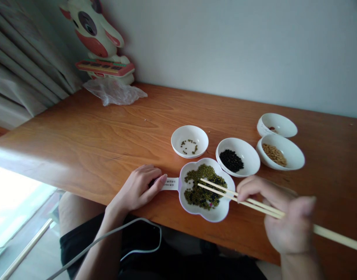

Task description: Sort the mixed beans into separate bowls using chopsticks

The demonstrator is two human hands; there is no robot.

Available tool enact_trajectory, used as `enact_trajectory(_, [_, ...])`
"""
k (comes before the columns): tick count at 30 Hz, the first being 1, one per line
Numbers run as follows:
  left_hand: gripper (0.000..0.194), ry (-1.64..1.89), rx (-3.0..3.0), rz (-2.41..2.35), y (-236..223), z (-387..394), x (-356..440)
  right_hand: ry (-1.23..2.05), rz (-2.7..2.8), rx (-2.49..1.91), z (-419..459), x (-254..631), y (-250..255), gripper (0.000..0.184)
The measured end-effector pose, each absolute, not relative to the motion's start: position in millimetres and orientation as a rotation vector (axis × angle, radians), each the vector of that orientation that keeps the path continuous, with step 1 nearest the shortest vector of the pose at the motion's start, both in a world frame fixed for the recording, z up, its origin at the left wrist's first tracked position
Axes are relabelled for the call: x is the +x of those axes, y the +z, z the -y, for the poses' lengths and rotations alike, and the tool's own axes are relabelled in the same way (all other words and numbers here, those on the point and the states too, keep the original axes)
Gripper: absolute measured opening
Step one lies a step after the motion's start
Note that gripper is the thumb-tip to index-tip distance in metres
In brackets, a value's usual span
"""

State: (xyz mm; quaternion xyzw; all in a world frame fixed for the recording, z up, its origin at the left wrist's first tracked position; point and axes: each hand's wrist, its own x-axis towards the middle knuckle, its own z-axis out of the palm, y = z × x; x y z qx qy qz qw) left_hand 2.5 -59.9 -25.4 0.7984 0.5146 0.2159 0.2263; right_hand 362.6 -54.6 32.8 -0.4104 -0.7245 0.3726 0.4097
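Observation:
A white flower-shaped dish with a purple rim (pixel 225 210) lies at the table's front edge, holding many green beans (pixel 206 170) mixed with some black ones and a small pink bit. Its labelled handle (pixel 172 184) runs left into my left hand (pixel 141 186), which is closed around the end. My right hand (pixel 283 217), partly blurred, grips a pair of wooden chopsticks (pixel 254 206). Their tips are slightly apart over the beans in the dish; whether they pinch a bean is too small to tell.
Behind the dish stand white bowls: one with a few green beans (pixel 190 153), one with black beans (pixel 231 160), one with tan beans (pixel 274 154), and one with a few reddish pieces (pixel 280 120). A toy cow keyboard (pixel 105 68) and clear plastic bag (pixel 115 93) sit back left. A cable (pixel 108 233) crosses my lap.

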Motion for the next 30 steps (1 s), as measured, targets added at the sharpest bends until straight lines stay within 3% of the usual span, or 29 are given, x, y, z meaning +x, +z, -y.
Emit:
enact_trajectory(4, [0.042, 0.606, 2.205, -1.411, -27, 60, 2, 1.066, 1.849, -1.003, 56, 340, 21, 0.083])
enact_trajectory(22, [0.039, 0.627, 2.225, -1.399, -25, 58, 3, 1.001, 1.898, -0.931, 51, 337, 8, 0.076])
enact_trajectory(30, [0.038, 0.64, 2.226, -1.388, -26, 59, 3, 0.94, 1.955, -0.951, 52, 336, 16, 0.086])
